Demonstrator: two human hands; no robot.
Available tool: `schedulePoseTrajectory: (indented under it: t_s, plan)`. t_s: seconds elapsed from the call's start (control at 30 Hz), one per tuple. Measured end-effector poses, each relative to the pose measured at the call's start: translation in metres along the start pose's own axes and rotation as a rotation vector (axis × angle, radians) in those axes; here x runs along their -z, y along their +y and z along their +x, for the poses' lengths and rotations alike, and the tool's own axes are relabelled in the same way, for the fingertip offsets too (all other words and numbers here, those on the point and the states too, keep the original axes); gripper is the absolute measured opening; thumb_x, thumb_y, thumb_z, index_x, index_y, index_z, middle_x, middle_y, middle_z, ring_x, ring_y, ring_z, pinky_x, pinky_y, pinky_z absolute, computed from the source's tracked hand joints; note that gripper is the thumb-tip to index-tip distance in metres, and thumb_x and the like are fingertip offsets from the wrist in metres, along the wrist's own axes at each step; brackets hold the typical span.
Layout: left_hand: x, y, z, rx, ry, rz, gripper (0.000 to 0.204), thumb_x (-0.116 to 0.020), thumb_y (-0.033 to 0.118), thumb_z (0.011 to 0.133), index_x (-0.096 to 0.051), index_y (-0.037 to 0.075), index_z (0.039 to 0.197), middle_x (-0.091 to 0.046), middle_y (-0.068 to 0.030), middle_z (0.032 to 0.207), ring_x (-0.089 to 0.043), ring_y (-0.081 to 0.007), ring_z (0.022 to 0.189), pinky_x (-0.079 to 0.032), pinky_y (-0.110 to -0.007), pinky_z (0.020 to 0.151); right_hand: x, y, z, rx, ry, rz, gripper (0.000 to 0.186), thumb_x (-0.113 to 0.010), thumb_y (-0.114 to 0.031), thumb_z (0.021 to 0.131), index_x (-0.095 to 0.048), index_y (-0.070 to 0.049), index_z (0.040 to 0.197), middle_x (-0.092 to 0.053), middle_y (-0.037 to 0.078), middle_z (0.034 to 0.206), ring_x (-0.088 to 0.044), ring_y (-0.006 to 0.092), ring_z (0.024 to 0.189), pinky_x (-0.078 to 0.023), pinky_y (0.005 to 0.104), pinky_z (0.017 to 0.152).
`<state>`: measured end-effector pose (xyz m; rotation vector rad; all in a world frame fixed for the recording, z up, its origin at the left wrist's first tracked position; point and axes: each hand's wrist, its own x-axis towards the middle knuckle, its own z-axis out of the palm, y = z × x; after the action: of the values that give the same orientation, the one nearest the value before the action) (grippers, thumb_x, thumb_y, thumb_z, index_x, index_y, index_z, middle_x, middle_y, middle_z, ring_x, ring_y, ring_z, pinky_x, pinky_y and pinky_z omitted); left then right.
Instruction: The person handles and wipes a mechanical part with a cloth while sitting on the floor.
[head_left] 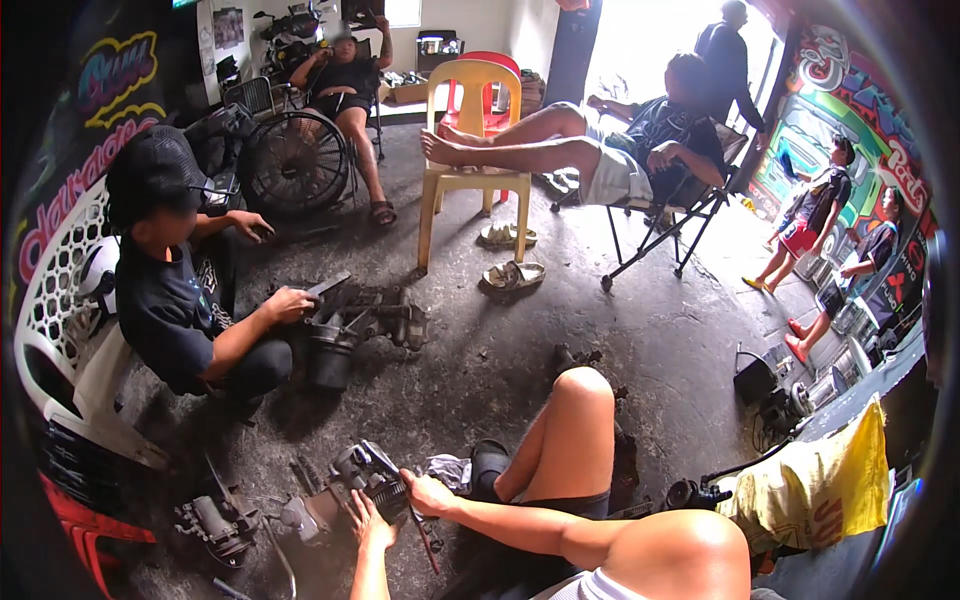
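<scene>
A greasy metal engine part with a finned section rests low over the floor in front of me. My left hand lies on its near side with fingers spread. At its right edge my right hand is closed; what its fingers hold is hidden. Below that hand, a thin dark rod with reddish parts slants downward; I cannot tell whether I hold it. To the left, another dirty engine assembly sits on the floor, near a bent metal pipe.
A co-worker squats at left, holding a flat blade-like tool over a larger engine. A yellow plastic chair supports a seated person's feet. A white rag lies by my foot; a yellow sack stands at right.
</scene>
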<state>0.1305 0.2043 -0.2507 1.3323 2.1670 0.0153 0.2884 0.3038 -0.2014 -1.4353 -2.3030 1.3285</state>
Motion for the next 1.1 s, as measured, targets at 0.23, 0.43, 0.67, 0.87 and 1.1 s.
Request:
schedulePoseTrajectory:
  t_s: [0.23, 0.43, 0.67, 0.87, 1.1]
  plan:
    - [0.004, 0.013, -0.002, 0.007, -0.032, 0.003, 0.129, -0.076, 0.054, 0.062, 0.011, 0.007, 0.145, 0.017, -0.0086, 0.152, 0.01, -0.042, 0.138, -0.022, -0.062, 0.106, -0.011, 0.013, 0.005, 0.036, 0.007, -0.013, 0.042, -0.043, -0.013, 0.086, -0.036, -0.004, 0.126, -0.061, 0.032, 0.083, -0.062, 0.0467, 0.078, -0.048, 0.0546, 0.066]
    - [-0.008, -0.001, 0.001, 0.047, -0.007, 0.034, 0.13, -0.074, 0.058, 0.061, 0.011, 0.007, 0.145, 0.018, -0.0074, 0.152, 0.012, -0.0424, 0.138, -0.022, -0.06, 0.107, -0.011, 0.003, 0.023, -0.073, -0.238, -0.113, 0.05, -0.047, -0.007, 0.081, -0.031, 0.005, 0.126, -0.061, 0.032, 0.094, -0.062, 0.0441, 0.09, -0.049, 0.051, 0.073]
    - [-0.01, 0.005, 0.002, -0.017, 0.04, 0.022, 0.129, -0.075, 0.055, 0.062, 0.012, 0.006, 0.144, 0.017, -0.0092, 0.152, 0.011, -0.0435, 0.137, -0.021, -0.059, 0.108, -0.007, 0.05, 0.041, -0.023, -0.258, -0.013, 0.044, -0.059, -0.016, 0.079, -0.034, -0.002, 0.111, -0.061, 0.027, 0.085, -0.063, 0.0417, 0.08, -0.049, 0.0477, 0.062]
    - [-0.002, 0.006, -0.005, 0.015, 0.02, -0.007, 0.129, -0.077, 0.051, 0.062, 0.011, 0.006, 0.145, 0.016, -0.0076, 0.152, 0.006, -0.0445, 0.138, -0.023, -0.06, 0.107, -0.005, 0.025, 0.036, -0.032, -0.275, -0.12, 0.046, -0.047, -0.009, 0.083, -0.03, 0.001, 0.124, -0.061, 0.031, 0.098, -0.061, 0.044, 0.093, -0.049, 0.0508, 0.073]
    - [-0.002, 0.009, -0.005, -0.031, 0.046, -0.008, 0.126, -0.079, 0.037, 0.063, 0.012, 0.002, 0.143, 0.015, -0.0144, 0.151, 0.007, -0.0466, 0.137, -0.016, -0.053, 0.112, 0.001, 0.029, 0.029, -0.026, -0.229, -0.102, 0.047, -0.052, -0.011, 0.08, -0.031, 0.002, 0.12, -0.061, 0.031, 0.086, -0.062, 0.0451, 0.082, -0.048, 0.0517, 0.065]
